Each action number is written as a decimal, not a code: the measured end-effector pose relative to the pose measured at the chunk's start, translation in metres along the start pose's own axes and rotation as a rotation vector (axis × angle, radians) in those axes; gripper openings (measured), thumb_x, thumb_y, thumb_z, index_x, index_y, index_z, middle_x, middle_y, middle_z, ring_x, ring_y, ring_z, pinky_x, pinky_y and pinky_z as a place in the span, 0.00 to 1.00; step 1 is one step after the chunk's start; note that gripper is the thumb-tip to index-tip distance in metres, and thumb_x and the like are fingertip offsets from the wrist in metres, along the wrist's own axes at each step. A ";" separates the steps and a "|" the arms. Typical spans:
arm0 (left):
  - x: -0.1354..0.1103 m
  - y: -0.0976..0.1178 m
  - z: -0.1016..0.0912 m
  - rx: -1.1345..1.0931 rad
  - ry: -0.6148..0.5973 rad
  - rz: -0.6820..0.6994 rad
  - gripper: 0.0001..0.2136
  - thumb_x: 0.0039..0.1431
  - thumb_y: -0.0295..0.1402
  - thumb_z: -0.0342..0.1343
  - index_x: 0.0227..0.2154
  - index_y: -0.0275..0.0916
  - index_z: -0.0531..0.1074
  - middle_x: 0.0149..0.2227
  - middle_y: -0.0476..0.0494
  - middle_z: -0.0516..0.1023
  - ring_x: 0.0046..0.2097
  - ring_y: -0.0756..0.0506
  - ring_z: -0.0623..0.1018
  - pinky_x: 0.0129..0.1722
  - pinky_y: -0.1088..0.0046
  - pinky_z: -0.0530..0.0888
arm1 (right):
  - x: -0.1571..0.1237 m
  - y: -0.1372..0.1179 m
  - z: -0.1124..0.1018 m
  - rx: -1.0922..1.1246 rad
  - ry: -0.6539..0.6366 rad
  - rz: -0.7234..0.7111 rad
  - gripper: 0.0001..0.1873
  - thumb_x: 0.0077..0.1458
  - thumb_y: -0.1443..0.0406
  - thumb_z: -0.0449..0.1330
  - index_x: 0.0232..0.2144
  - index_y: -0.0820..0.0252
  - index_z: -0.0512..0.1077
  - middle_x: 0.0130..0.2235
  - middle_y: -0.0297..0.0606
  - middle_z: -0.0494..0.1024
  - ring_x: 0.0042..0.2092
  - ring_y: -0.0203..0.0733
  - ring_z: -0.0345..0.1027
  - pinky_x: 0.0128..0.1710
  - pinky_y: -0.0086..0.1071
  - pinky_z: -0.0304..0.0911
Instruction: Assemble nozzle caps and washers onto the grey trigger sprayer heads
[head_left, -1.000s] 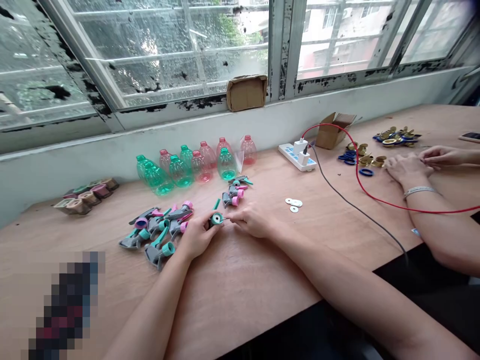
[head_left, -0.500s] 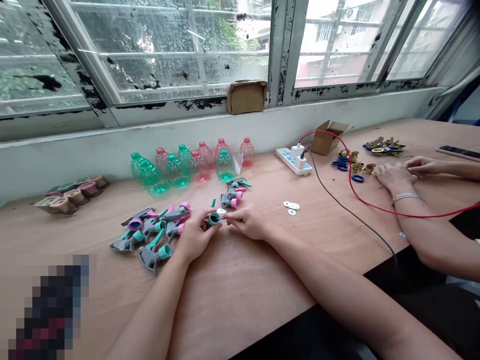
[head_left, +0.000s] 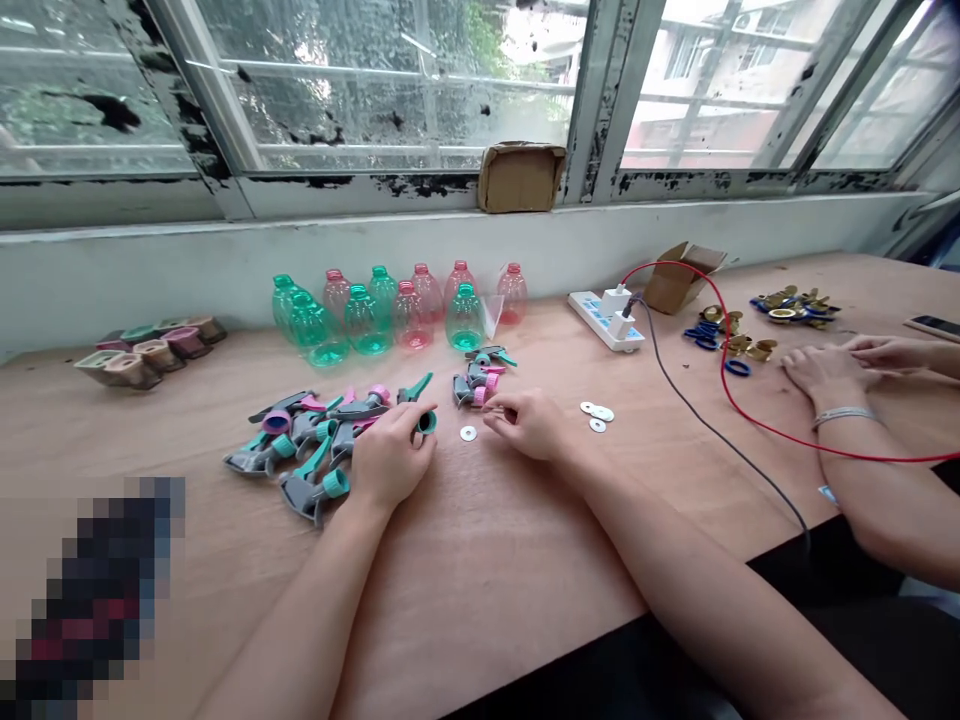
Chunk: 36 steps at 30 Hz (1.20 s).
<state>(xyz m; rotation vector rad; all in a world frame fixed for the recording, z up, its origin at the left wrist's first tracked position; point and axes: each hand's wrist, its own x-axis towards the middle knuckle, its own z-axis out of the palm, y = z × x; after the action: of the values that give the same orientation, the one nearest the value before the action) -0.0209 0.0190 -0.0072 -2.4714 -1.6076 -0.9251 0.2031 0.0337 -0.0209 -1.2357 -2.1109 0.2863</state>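
My left hand (head_left: 391,455) is closed around a grey trigger sprayer head (head_left: 426,422) whose green collar opening faces right. Its green lever sticks up above my fingers. To the right, my right hand (head_left: 529,425) hovers low over the table with fingers bent and tips close together; whatever they pinch, if anything, is too small to make out. Between my hands a white ring washer (head_left: 468,433) lies flat on the wood. Beside my left hand lies a pile of grey sprayer heads (head_left: 304,490) with green and pink parts. A smaller group of sprayer heads (head_left: 474,385) sits just beyond my right fingertips.
Green and pink clear bottles (head_left: 365,325) stand along the wall. More white washers (head_left: 598,412) lie right of my right hand. A power strip (head_left: 600,325) has red and dark cables crossing the table. At right, another person's hands (head_left: 832,368) work near gold-and-blue parts.
My right hand has drawn back rightward from the sprayer head's opening. My left hand has turned the sprayer head and shifted slightly, uncovering the washer. The camera view has shifted a little.
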 end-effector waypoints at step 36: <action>-0.009 0.005 0.016 0.247 -0.133 -0.143 0.18 0.58 0.39 0.51 0.50 0.39 0.68 0.48 0.37 0.71 0.50 0.36 0.68 0.47 0.59 0.68 | 0.015 0.003 0.017 -0.188 -0.026 0.083 0.25 0.53 0.60 0.60 0.53 0.54 0.66 0.34 0.38 0.78 0.36 0.44 0.70 0.36 0.32 0.59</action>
<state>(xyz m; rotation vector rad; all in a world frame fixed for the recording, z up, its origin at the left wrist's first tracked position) -0.0122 0.0146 -0.0234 -2.3174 -1.8346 -0.5441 0.1893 0.0507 -0.0285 -1.4374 -2.1513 0.1427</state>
